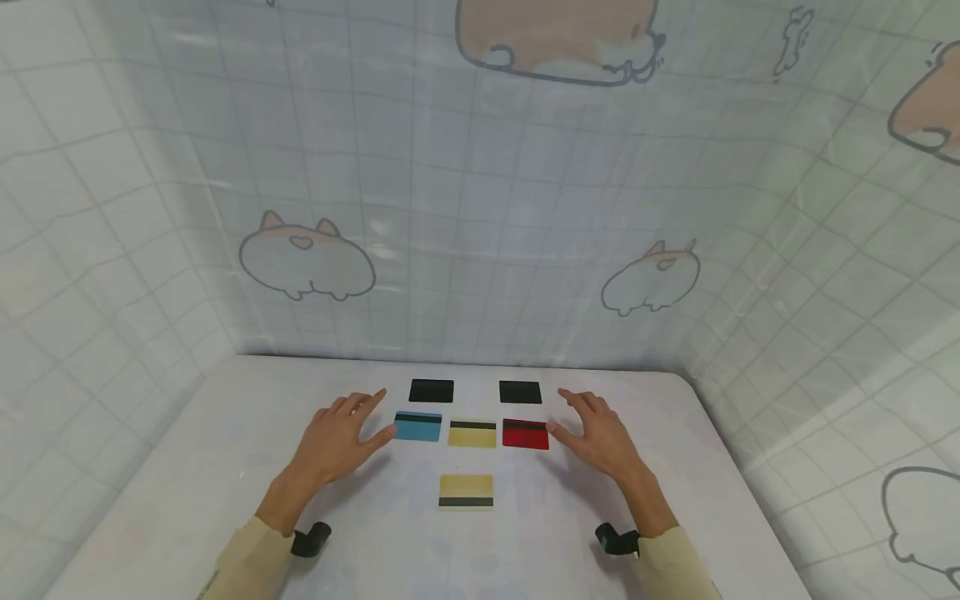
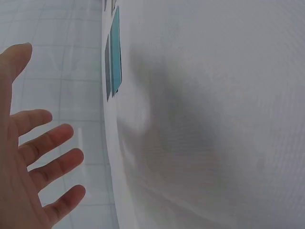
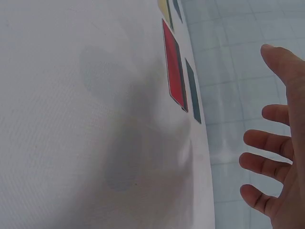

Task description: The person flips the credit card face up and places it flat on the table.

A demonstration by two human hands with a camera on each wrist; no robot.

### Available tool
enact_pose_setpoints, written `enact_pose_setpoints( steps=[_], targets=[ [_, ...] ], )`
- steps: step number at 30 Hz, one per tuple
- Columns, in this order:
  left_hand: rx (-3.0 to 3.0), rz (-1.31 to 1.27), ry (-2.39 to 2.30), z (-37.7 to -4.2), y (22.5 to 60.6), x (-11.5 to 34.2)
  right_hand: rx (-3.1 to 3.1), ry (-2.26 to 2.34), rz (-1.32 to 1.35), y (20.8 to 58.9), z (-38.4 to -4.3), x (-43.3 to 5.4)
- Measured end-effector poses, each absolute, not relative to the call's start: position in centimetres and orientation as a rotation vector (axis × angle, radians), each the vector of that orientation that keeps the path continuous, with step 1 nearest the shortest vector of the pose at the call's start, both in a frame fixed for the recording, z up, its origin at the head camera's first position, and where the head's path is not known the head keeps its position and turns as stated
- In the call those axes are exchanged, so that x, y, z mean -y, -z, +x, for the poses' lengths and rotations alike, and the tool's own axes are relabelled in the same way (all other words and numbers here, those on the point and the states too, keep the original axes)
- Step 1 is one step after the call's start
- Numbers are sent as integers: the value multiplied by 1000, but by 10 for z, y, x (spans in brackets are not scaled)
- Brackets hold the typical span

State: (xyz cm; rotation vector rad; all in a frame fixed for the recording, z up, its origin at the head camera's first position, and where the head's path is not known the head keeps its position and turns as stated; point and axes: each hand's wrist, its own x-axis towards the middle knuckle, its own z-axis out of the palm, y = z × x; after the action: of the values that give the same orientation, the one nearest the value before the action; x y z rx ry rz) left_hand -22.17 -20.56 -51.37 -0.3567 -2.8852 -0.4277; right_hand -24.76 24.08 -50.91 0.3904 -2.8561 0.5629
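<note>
Six flat cards, several of them striped, lie on the white table. In the head view my left hand [image 1: 341,437] hovers with spread fingers, its thumb tip overlapping the edge of the blue card [image 1: 417,427]. My right hand [image 1: 596,433] mirrors it, thumb tip at the edge of the red card [image 1: 526,434]. Between those two lies a yellow card [image 1: 472,435]. Behind them are a left black card [image 1: 431,391] and a right black card [image 1: 521,392]. Nearer to me sits another yellow card [image 1: 466,492], its dark stripe toward me. Both wrist views show the hands holding nothing.
The white table [image 1: 375,558] ends at a back wall [image 1: 480,250] of grid-patterned sheeting with cartoon animals. Similar sheeting rises at both sides. A black wrist device [image 1: 311,540] sticks out at the left cuff, another black device [image 1: 617,539] at the right.
</note>
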Motion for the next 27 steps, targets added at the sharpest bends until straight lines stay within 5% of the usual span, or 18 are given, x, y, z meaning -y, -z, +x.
enact_pose_setpoints(
  steps=[27],
  targets=[
    [2928,-377,543,-222,520,192,2960,-740,392,512,-245,-233]
  ],
)
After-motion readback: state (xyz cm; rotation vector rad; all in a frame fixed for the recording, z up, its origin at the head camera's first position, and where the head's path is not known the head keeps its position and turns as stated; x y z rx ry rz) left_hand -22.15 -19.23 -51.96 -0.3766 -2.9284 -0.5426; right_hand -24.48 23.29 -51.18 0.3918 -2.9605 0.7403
